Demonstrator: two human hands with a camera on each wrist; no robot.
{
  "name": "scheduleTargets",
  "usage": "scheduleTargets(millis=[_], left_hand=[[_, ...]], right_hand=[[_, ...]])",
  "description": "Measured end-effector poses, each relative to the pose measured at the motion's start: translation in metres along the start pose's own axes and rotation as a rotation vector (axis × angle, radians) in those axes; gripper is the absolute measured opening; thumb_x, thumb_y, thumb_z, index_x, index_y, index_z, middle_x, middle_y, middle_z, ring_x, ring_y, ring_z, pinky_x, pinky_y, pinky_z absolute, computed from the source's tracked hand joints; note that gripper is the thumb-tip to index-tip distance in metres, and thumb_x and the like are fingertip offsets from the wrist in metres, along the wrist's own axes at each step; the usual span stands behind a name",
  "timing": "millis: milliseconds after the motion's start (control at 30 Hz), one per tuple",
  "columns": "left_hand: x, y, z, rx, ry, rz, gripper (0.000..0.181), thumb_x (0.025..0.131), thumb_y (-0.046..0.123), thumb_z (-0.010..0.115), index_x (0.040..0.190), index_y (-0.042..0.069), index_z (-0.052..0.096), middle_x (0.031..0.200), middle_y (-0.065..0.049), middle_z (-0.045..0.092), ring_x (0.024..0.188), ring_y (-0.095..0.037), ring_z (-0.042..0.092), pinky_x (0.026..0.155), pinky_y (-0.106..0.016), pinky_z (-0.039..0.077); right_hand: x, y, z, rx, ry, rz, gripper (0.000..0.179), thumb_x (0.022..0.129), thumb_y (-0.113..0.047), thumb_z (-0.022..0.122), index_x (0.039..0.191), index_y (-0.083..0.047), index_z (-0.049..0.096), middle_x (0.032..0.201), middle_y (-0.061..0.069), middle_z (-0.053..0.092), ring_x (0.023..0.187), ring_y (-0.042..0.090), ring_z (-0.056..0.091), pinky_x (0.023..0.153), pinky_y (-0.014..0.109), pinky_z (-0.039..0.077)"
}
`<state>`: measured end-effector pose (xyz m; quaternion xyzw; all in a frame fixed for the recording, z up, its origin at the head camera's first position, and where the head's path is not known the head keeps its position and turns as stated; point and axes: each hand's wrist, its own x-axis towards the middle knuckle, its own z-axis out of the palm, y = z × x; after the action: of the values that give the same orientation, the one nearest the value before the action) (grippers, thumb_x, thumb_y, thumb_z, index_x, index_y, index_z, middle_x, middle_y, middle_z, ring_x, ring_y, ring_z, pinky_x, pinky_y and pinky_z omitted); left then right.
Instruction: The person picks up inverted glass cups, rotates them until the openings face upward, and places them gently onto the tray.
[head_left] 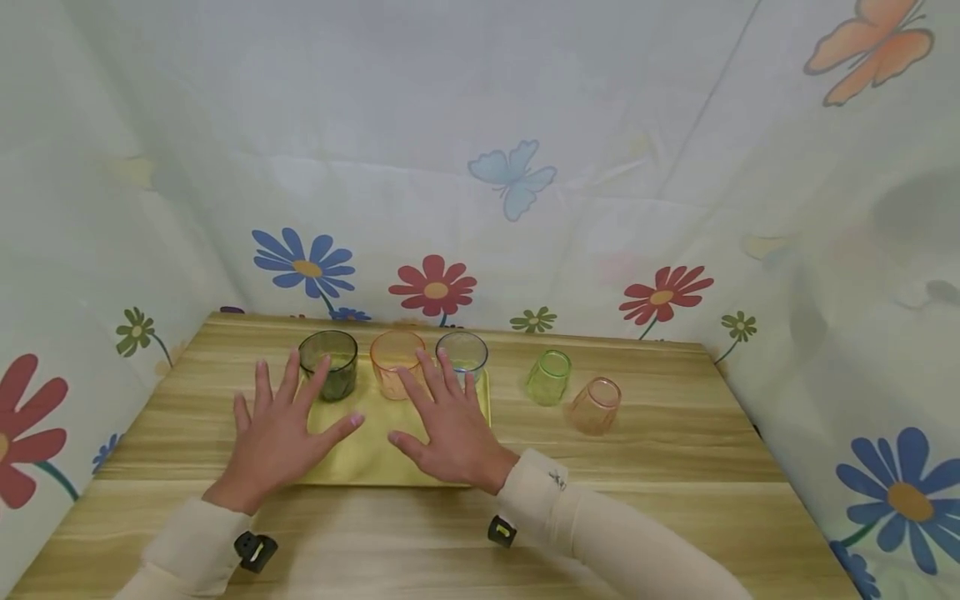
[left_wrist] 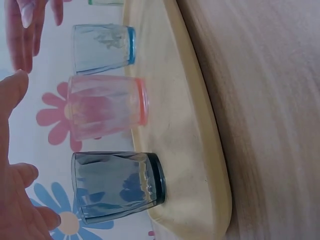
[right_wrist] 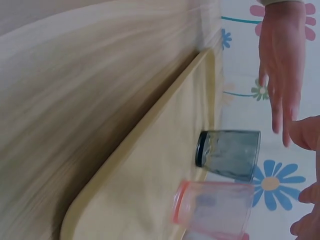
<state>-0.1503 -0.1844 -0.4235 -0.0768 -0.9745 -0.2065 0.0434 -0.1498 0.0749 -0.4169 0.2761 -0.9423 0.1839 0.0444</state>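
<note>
My left hand is held over the left part of a yellow tray, fingers spread and holding nothing. Over the tray's right part, my right hand is also spread and holds nothing. Three clear tumblers stand upright in a row along the tray's far side: a dark grey glass, a pink-orange glass and a blue glass. The left fingertips overlap the grey glass in the head view; the right fingers partly cover the pink-orange and blue ones. Both wrist views show the hands beside the glasses, above the tray.
Right of the tray, a green glass and another pink-orange glass stand on the wooden table, both narrower at the top. A white cloth backdrop with printed flowers and butterflies encloses the table's back and sides.
</note>
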Motion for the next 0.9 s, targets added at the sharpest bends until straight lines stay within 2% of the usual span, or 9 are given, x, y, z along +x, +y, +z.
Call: scheduleTargets(millis=[333, 633, 900], left_hand=[[-0.01, -0.003, 0.005, 0.004, 0.0, 0.005, 0.101, 0.092, 0.08, 0.052, 0.169, 0.027, 0.015, 0.175, -0.025, 0.0, 0.154, -0.062, -0.015, 0.109, -0.091, -0.002], [-0.011, -0.002, 0.006, 0.002, -0.012, 0.007, 0.101, 0.092, 0.08, 0.052, 0.169, 0.028, 0.012, 0.175, -0.025, -0.003, 0.154, -0.062, -0.016, 0.109, -0.091, -0.001], [-0.012, -0.005, 0.009, -0.017, -0.027, 0.0, 0.102, 0.092, 0.079, 0.053, 0.169, 0.025, 0.013, 0.174, -0.028, -0.001, 0.154, -0.063, -0.014, 0.11, -0.09, 0.003]], right_hand=[[-0.013, 0.024, -0.004, -0.036, 0.0, 0.066, 0.082, 0.102, -0.059, 0.052, 0.169, -0.023, 0.02, 0.179, 0.007, 0.003, 0.165, 0.035, -0.007, 0.124, 0.078, 0.008], [-0.022, 0.04, -0.011, -0.044, 0.027, 0.082, 0.082, 0.102, -0.057, 0.053, 0.168, -0.02, 0.021, 0.178, 0.011, 0.007, 0.164, 0.043, 0.0, 0.121, 0.081, 0.01], [-0.03, 0.057, -0.018, -0.077, 0.024, 0.146, 0.082, 0.101, -0.057, 0.056, 0.167, -0.019, 0.026, 0.178, 0.011, 0.009, 0.164, 0.041, 0.001, 0.121, 0.081, 0.011]])
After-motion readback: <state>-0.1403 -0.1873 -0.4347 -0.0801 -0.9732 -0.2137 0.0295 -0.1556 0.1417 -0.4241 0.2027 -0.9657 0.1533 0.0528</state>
